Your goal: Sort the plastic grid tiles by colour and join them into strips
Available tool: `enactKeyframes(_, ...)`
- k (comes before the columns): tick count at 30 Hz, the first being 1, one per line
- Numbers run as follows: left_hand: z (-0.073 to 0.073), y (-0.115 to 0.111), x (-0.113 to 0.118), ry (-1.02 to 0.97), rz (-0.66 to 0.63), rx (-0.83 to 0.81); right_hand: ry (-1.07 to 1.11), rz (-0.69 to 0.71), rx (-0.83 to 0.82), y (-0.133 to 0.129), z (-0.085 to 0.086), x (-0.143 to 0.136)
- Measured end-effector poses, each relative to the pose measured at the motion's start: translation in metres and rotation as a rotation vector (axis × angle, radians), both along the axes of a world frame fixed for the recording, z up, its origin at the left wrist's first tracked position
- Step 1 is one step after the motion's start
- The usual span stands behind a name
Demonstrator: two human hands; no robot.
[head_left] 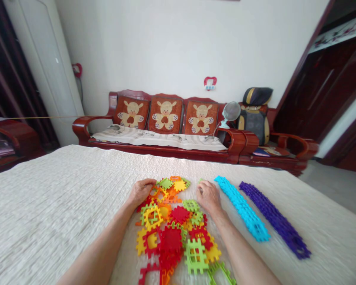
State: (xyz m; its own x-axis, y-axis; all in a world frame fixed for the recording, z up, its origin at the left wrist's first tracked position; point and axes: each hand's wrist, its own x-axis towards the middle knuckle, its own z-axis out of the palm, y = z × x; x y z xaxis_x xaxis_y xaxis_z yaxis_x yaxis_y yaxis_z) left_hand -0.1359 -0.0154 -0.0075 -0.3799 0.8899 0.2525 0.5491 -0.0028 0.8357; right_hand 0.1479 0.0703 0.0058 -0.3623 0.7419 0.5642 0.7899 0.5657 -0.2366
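Note:
Loose interlocking plastic pieces in red [170, 239], yellow [153, 217], orange [172, 196] and green [195, 256] lie in a long pile between my forearms. My left hand [142, 191] rests at the pile's upper left edge, fingers curled near orange and green pieces; what it holds, if anything, is hidden. Right of the pile's far end is my right hand [208, 194], its fingers bent down, with a bit of green showing at the fingertips. Beyond it lie a light blue strip of joined pieces [243, 209] and a purple strip [274, 219], side by side and slanting.
A cream textured cloth [62, 198] covers the table. Behind its far edge stands a red wooden sofa [166, 149] with bear cushions [165, 114]. A small fan [231, 111] and an armchair with a massage cushion [254, 122] are at the right.

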Motion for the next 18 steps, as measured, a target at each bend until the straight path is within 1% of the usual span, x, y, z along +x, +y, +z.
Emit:
enactKeyframes(3,0.001,-0.001,0.000,0.009,-0.004,0.009,-0.034,-0.020,-0.024,-0.003,-0.002,0.000)
enactKeyframes(9,0.004,-0.002,0.001,-0.010,-0.015,-0.001,-0.068,-0.057,-0.070,0.002,-0.003,-0.001)
enactKeyframes(18,0.000,0.001,-0.002,0.006,-0.020,-0.009,-0.095,-0.111,-0.104,0.008,-0.002,0.000)
